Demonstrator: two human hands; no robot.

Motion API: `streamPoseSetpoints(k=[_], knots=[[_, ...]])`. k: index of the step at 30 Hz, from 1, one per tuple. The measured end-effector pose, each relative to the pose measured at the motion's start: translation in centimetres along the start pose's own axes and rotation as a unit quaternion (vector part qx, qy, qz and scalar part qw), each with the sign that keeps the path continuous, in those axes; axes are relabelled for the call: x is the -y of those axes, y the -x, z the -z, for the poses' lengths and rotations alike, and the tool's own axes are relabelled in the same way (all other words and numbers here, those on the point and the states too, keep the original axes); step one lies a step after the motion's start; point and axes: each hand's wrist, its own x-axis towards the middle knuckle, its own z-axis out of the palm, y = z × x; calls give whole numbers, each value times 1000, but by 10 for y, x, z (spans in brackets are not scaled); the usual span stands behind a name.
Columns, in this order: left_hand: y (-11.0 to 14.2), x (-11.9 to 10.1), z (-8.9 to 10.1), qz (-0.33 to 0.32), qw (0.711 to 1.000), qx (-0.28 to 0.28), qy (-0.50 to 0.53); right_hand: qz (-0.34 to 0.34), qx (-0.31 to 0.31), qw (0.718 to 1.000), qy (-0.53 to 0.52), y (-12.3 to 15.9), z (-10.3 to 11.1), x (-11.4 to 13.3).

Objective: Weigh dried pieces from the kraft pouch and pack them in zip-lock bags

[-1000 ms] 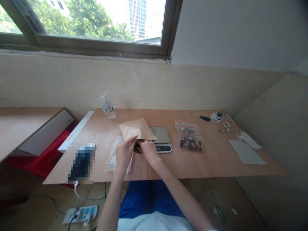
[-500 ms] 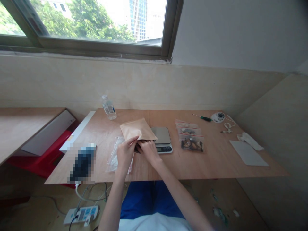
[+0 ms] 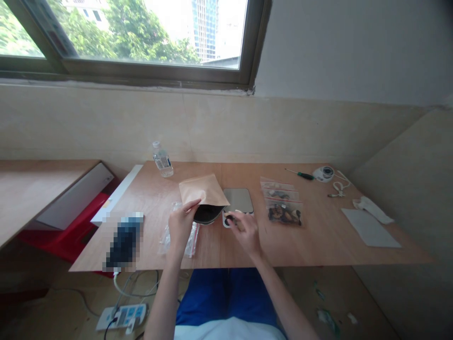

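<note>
My left hand (image 3: 182, 222) pinches the near edge of a brown kraft paper pouch (image 3: 202, 188), its dark mouth open toward me. Just right of that mouth, my right hand (image 3: 246, 231) holds a small dark piece with a pale edge (image 3: 229, 217) in its fingertips; its kind is too small to make out. Under and behind the right hand lies a kitchen scale (image 3: 239, 198), with its display mostly covered by the fingers. Clear plastic bags (image 3: 191, 242) with red edging lie beneath my left hand and the pouch.
Zip bags (image 3: 285, 212) holding dark pieces lie right of the scale. A water bottle (image 3: 163, 160) stands at the back. Farther right are a screwdriver (image 3: 305, 175), a white dome camera (image 3: 323, 174) and white paper (image 3: 370, 229). A blurred-out dark object (image 3: 123, 243) lies left.
My right hand has come out of the pouch and moved right, with a small dark piece in its fingers. The pouch mouth shows wider, still held by my left hand.
</note>
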Motion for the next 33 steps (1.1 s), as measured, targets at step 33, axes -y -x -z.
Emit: streamPoseSetpoints(k=[33], knots=[[3,6,5,18,999,-21,19,-11,189,975,113,-72,-71,-70]])
